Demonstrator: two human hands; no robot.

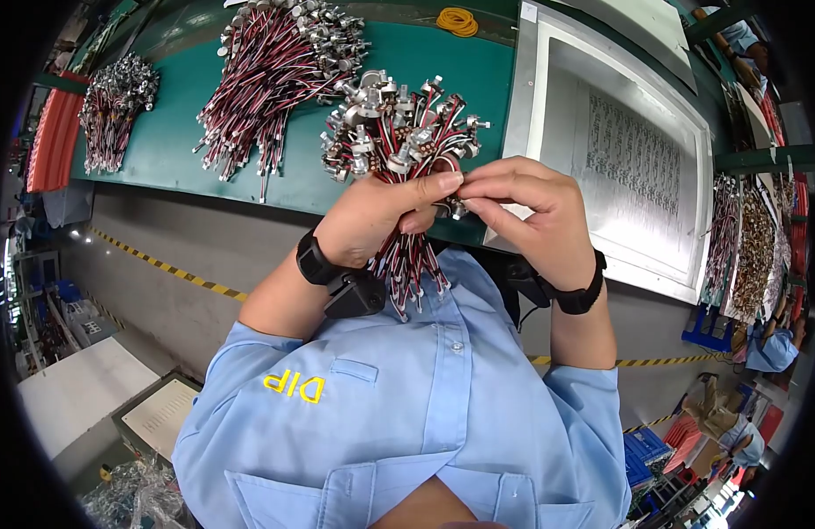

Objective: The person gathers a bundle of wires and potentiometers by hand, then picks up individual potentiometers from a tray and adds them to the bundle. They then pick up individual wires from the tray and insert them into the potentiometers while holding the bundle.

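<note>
My left hand is closed round the middle of a thick bundle of wired potentiometers, held up in front of my chest. Their silvery round bodies and shafts fan out above the fist. Red, black and white wires with small white plugs hang below it. Close beside the left thumb, my right hand has its thumb and fingers pinched at one small metal potentiometer, whose wires run toward the bundle. The fingertips partly hide that piece.
On the green bench lie a large pile of wired potentiometers and a smaller pile farther left. A yellow coil rests at the far edge. To the right stands a metal-framed panel. Other people are at the right rim.
</note>
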